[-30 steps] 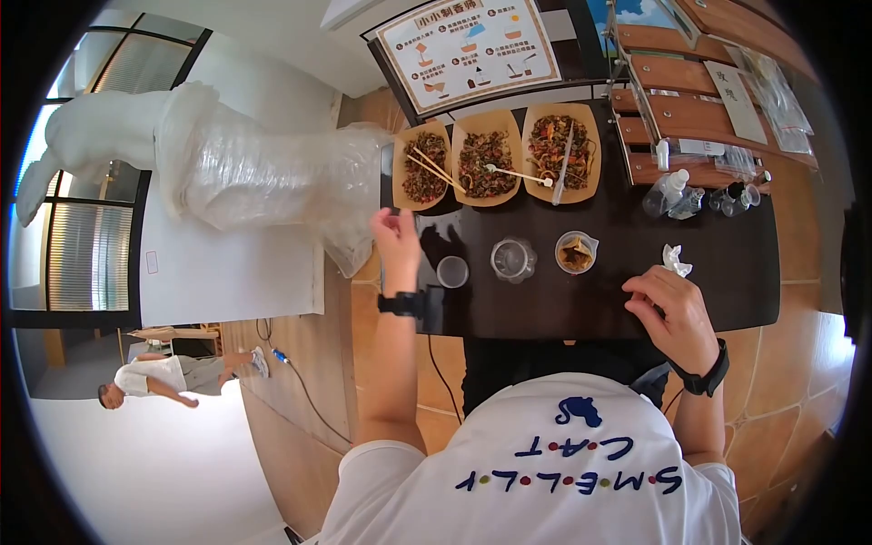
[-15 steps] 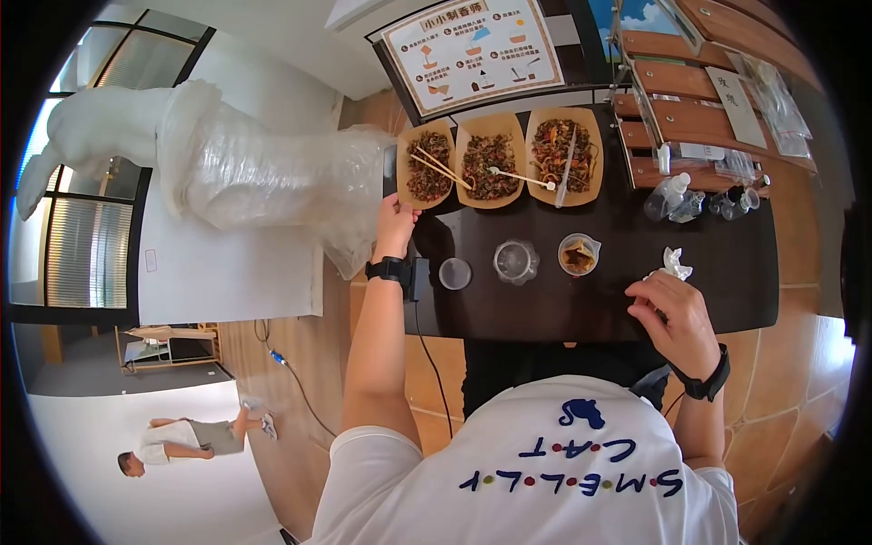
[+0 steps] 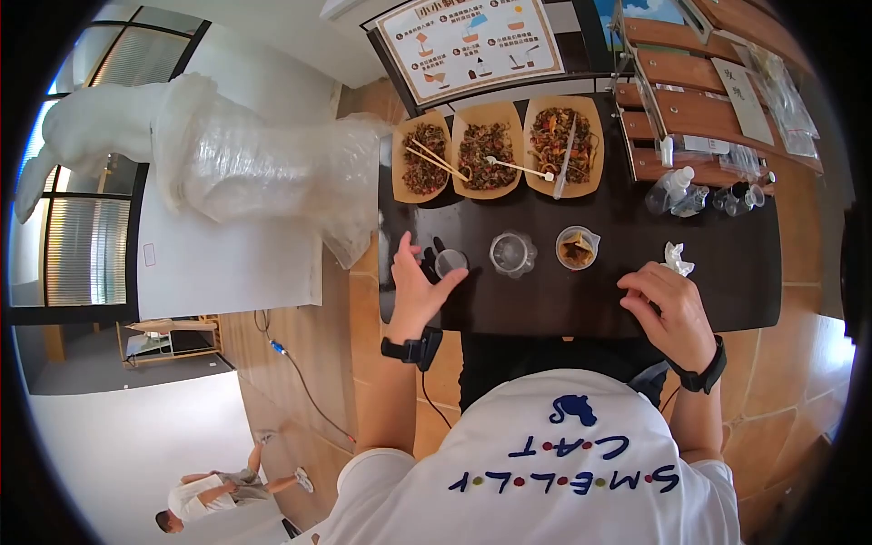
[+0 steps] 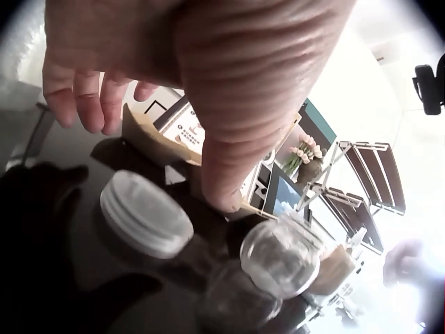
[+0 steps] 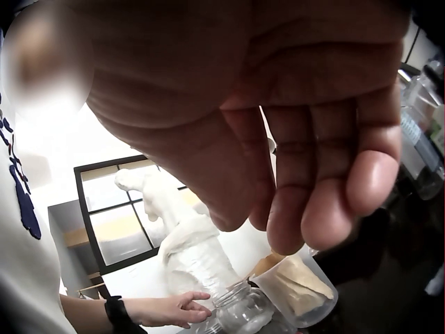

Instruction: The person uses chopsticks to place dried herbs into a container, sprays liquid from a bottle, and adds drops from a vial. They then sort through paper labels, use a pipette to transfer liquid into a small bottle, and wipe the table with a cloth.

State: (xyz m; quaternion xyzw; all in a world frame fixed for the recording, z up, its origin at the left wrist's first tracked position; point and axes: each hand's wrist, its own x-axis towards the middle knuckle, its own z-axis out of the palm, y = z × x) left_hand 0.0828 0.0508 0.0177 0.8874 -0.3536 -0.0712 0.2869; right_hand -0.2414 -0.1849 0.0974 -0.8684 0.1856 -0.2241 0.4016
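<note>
My left hand (image 3: 421,286) is spread beside and partly over a round translucent white lid (image 3: 450,264) on the dark table. In the left wrist view the lid (image 4: 146,216) lies below the hand, apart from the thumb and fingers. Right of it stands a clear jar (image 3: 513,254), then a plastic cup (image 3: 578,248) with a brown packet-like piece inside. My right hand (image 3: 670,307) hangs over the table's near right side, its fingers loosely curled and holding nothing. A crumpled white tissue (image 3: 678,259) lies just beyond it.
Three paper trays (image 3: 488,188) of dried plant bits line the back, with sticks (image 3: 436,158) and spoons on them. Bottles (image 3: 670,189) and a wooden rack (image 3: 677,113) stand at the right. A plastic-wrapped statue (image 3: 245,163) adjoins the left edge; a person (image 3: 218,495) walks beyond.
My left hand first reached the table's left edge near the left tray, then came back toward me and right, spreading its fingers by the lid. My right hand stayed put. The background person moved.
</note>
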